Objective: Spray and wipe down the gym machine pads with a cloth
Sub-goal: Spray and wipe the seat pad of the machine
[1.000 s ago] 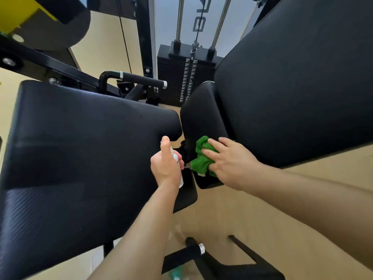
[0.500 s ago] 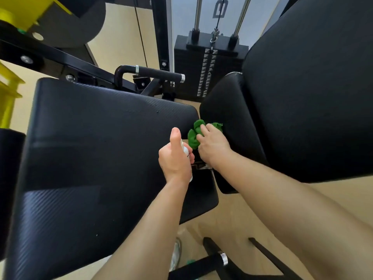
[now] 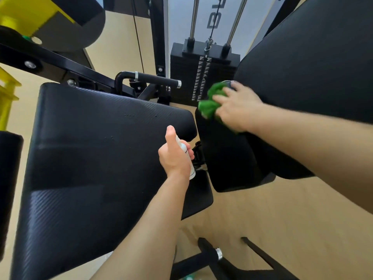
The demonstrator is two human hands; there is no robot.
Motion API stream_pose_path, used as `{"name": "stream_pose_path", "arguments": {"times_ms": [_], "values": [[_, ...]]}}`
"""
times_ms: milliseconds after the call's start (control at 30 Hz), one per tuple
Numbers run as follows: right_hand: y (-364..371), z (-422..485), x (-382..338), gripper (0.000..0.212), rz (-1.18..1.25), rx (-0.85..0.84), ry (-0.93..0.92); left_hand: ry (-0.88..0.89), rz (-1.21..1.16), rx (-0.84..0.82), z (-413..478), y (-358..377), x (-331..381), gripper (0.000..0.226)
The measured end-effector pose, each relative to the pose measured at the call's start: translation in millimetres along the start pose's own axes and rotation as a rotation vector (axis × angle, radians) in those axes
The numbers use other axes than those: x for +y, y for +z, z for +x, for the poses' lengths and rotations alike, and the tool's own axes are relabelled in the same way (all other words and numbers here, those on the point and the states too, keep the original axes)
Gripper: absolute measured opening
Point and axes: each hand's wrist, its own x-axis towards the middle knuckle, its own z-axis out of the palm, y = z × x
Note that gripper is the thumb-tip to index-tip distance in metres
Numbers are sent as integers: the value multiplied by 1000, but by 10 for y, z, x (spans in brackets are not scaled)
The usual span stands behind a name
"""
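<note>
A wide black textured vinyl pad (image 3: 90, 168) fills the left; beside its right edge stands a narrower black cushion (image 3: 228, 158). At the cushion's top edge the right hand (image 3: 236, 110) presses a crumpled green cloth (image 3: 210, 106) with fingers flat, while the left hand (image 3: 174, 158) has fingers clamped round a small white spray bottle (image 3: 184, 147).

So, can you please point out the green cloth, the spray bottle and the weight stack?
green cloth (image 3: 210, 107): head view, on its bunched left part.
spray bottle (image 3: 191, 171): head view, on the white lower body.
weight stack (image 3: 181, 77): head view, on the dark plates left of the pin holes.
</note>
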Motion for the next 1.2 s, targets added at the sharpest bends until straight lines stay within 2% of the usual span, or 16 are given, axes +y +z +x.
{"name": "stream_pose_path", "arguments": {"times_ms": [133,167,233,467,533,600,700,767,833,967,1067,1200], "values": [[-48,452,-91,55,157,-43,294,63,28,-35,116,65,79,73],[-1,420,-218,56,80,-34,310,73,44,-36,130,74,87,73],[113,203,-493,56,-46,5,268,95,78,-37,123,76,76,73],[368,-864,-1120,52,81,35,206,61,130,-70,-143,21,-9,69],[487,-1188,-1301,40,126,47,210,57,134,-77,-212,31,-17,69],[621,-1437,-1433,23,220,160,192,48,137,-92,-270,38,-41,69],[737,-1720,-1497,13,411,360,177,57,156,-116,-366,49,-116,70],[800,-1884,-1532,17,524,444,204,66,181,-147,-444,59,-198,70],[864,-2049,-1612,18,679,462,277,58,211,-193,-526,58,-309,69],[1039,-2357,-1837,48,1212,401,490,82,317,-328,-733,41,-597,69],[1200,-2605,-1962,54,1576,331,729,117,393,-429,-924,43,-805,76],[1320,-2830,-2101,58,2026,313,1213,238,489,-470,-1145,76,-1026,87]]}}
